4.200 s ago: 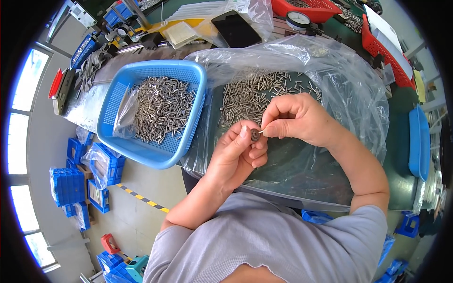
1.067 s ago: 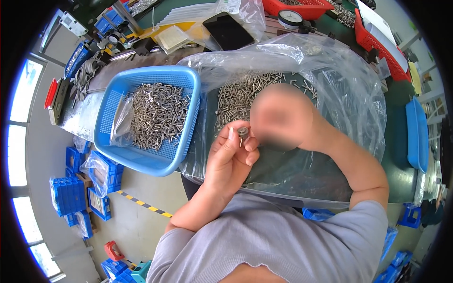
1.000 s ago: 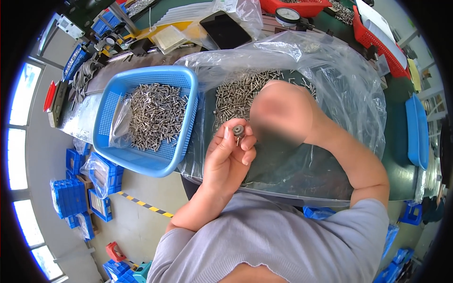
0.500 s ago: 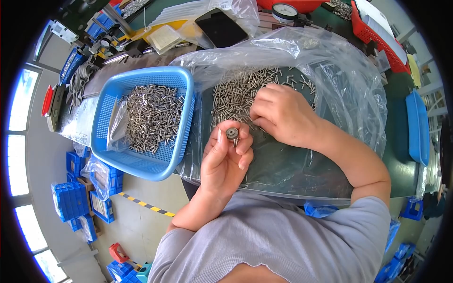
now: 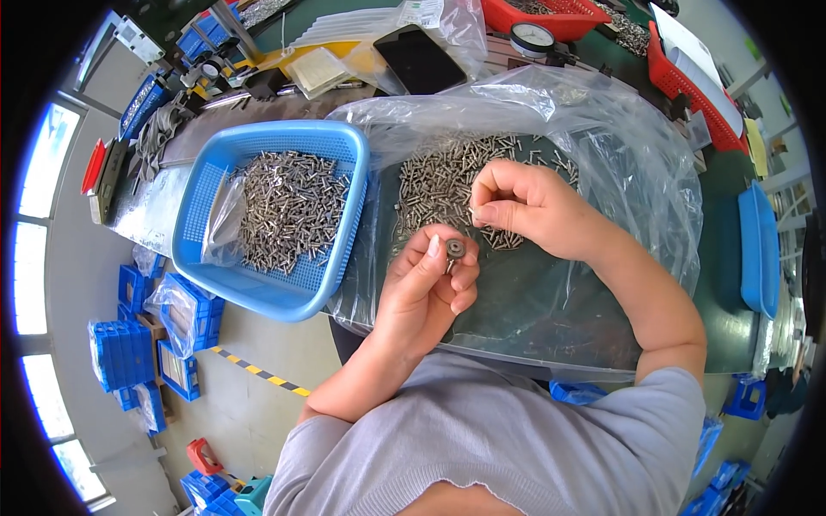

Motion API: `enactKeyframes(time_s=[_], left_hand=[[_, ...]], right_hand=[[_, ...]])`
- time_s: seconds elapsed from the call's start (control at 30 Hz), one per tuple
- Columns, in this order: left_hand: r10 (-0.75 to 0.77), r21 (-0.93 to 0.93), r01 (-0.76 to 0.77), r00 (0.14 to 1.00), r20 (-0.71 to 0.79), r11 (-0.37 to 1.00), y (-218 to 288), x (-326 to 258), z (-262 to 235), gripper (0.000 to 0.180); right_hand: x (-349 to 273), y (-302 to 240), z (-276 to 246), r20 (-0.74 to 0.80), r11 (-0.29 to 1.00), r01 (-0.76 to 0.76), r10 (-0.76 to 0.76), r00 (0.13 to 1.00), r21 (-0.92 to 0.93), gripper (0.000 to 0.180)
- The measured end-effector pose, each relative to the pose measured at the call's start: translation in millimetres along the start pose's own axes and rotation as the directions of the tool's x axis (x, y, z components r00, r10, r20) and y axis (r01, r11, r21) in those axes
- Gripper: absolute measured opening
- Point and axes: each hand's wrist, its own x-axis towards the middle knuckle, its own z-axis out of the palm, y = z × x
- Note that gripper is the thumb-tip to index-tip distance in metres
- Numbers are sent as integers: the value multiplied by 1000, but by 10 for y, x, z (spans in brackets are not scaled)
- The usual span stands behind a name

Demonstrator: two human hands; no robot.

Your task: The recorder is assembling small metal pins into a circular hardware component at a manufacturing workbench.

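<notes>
Between its thumb and fingers, my left hand (image 5: 419, 292) holds a small round metal ring (image 5: 455, 248) with a hole in its middle. A thin metal pin (image 5: 450, 267) shows just beneath the ring, against the fingers. To the right, my right hand (image 5: 535, 213) is closed in a pinch, thumb against forefinger. A small bright tip peeks out at its fingertips; the rest of what it pinches is hidden. Below and behind that hand spreads a pile of short metal pins (image 5: 430, 189) on clear plastic sheeting (image 5: 641, 185).
On the left stands a blue plastic basket (image 5: 358, 206) holding many more pins (image 5: 297, 219) and a clear bag (image 5: 225, 222). Behind lie a black phone (image 5: 419, 58), a dial gauge (image 5: 532, 38) and red baskets (image 5: 688, 82). A blue tray (image 5: 758, 249) is at the far right.
My right hand has risen off the pile, its thumb and forefinger now pinched together near my left hand. The left hand still holds the ring. The whole view has shifted slightly.
</notes>
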Motion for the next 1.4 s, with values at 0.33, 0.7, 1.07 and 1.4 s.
enactKeyframes(time_s=[0.33, 0.7, 1.07, 1.4], left_hand=[[-22, 17, 22, 1000, 2, 1000, 3, 5, -14, 18], [-25, 34, 25, 1000, -3, 999, 4, 8, 6, 18], [-35, 15, 35, 999, 11, 999, 2, -13, -51, 20], [24, 29, -23, 1000, -16, 999, -39, 6, -54, 31]], right_hand=[[-69, -175, 49, 106, 981, -22, 2, 994, 193, 5], [-84, -203, 134, 103, 996, -16, 7, 995, 84, 9], [-62, -154, 230, 1, 978, 152, -153, 988, -146, 13], [-63, -70, 193, -33, 879, 369, -396, 918, -303, 12]])
